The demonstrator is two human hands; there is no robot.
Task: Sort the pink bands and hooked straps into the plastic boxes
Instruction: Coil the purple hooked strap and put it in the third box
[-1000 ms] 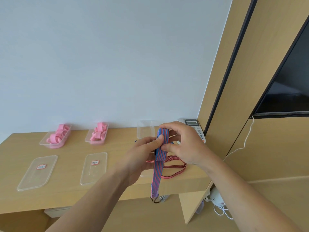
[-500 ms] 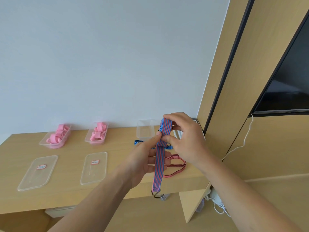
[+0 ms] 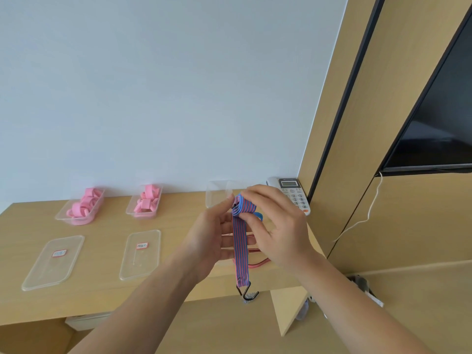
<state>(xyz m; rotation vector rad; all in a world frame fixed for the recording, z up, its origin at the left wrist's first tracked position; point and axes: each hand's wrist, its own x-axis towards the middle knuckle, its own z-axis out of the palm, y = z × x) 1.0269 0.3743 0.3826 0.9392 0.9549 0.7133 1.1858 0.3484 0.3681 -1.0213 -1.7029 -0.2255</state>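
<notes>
Both hands hold a blue-and-red striped hooked strap (image 3: pixel 240 249) above the desk's right end. My right hand (image 3: pixel 275 226) pinches its rolled top; my left hand (image 3: pixel 214 238) steadies it from the left. The strap hangs down to a black metal hook (image 3: pixel 248 293) past the desk's front edge. A red strap (image 3: pixel 258 264) lies on the desk behind my hands, mostly hidden. Two clear boxes (image 3: pixel 79 206) (image 3: pixel 145 201) at the back hold pink bands. A third clear box (image 3: pixel 217 196) stands behind my left hand; its inside is partly hidden.
Two clear lids with red-edged labels (image 3: pixel 52 261) (image 3: pixel 140 254) lie flat on the wooden desk (image 3: pixel 102 284). A white desk phone (image 3: pixel 293 194) sits in the back right corner by a wooden wall panel. A dark screen (image 3: pixel 439 118) hangs at right; a white cable (image 3: pixel 367 215) dangles below it.
The strap's top has been rolled up further between my fingers, so the hanging part is shorter and its hook has risen. The phone, covered by my right hand before, shows again.
</notes>
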